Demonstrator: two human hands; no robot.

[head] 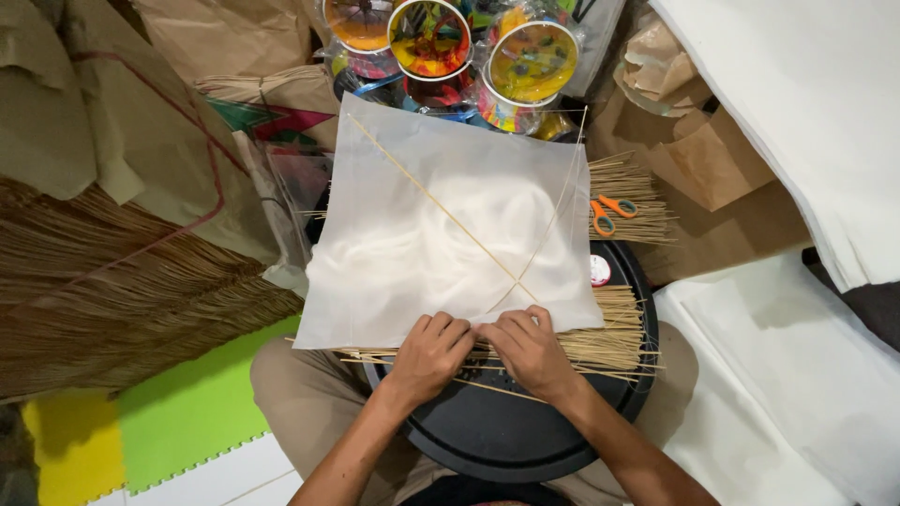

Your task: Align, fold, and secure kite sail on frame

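A white translucent paper sheet [441, 225] with two thin bamboo sticks [441, 211] crossed on it lies over a round black tray [525, 440]. My left hand [429, 356] and my right hand [530, 349] press side by side on the sheet's near edge, fingers curled onto the paper fold. Under the hands a bundle of thin bamboo sticks [605, 342] lies across the tray.
Orange-handled scissors [609, 214] rest on more sticks at the right. Colourful thread spools [431, 42] stand at the back. A large heap of sticks [112, 290] lies left, brown paper [694, 159] and white paper sheets [797, 112] right. Green and yellow foam mats [178, 412] cover the floor.
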